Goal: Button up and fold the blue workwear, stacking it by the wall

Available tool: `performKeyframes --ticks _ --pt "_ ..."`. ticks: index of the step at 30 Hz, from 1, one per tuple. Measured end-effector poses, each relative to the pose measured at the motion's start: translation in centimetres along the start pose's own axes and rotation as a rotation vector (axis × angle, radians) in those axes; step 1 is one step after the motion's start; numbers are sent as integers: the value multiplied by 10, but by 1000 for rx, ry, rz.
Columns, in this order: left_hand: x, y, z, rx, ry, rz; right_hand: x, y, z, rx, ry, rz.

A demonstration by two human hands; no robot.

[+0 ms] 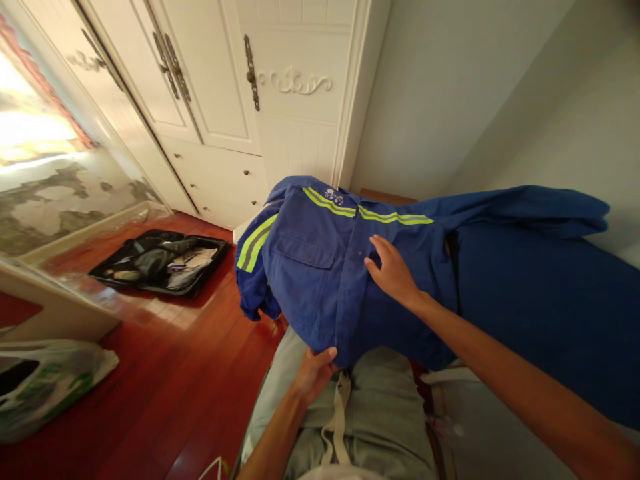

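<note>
Spreading looks mostly done: the blue, yellow-striped cloth jacket [310, 287] covers the far edge of the grey-trousered lap [375, 413], one sleeve [251, 283] unstraightened; the left hand [315, 378] pinches the hem, the right hand [397, 277] is open, contact unclear.

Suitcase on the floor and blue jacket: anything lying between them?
Nothing visible: in the head view, only bare reddish wood floor shows between the open suitcase and the blue jacket.

White wardrobe [215, 80] stands over glossy red floorboards [220, 347], bright window [35, 100] leftward.
</note>
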State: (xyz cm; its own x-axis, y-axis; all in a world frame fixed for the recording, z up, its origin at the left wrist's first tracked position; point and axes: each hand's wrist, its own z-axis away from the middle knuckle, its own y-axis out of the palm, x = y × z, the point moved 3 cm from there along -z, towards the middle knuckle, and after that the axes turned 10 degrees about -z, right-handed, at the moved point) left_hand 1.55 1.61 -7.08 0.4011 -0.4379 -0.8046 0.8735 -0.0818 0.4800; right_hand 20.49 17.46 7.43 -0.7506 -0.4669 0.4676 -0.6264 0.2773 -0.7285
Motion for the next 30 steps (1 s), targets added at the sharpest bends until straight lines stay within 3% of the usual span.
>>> performKeyframes --ticks 4,8,12,16,20,23,24,27,30 --pt "-1 -4 3 20 -17 -47 59 -5 29 8 -78 -185" --pt "9 -11 0 -26 -106 -7 81 -17 44 102 -81 -278" --pt "20 -15 0 37 -255 -8 60 -45 41 105 -49 -309" --pt "6 -13 9 262 -374 -287 2 -92 27 44 128 -371" --pt "-58 -8 16 504 -175 -421 -85 -160 6 -233 524 -589" --pt "-134 3 13 574 78 -382 -145 -214 -8 -437 860 -613" --pt "-161 10 10 573 181 -346 -161 -229 -14 -477 912 -567" --pt "-230 42 -16 515 408 -396 -194 -265 -31 -547 935 -403" --pt "-266 86 -69 390 568 -675 -212 -280 -49 -541 772 -225"
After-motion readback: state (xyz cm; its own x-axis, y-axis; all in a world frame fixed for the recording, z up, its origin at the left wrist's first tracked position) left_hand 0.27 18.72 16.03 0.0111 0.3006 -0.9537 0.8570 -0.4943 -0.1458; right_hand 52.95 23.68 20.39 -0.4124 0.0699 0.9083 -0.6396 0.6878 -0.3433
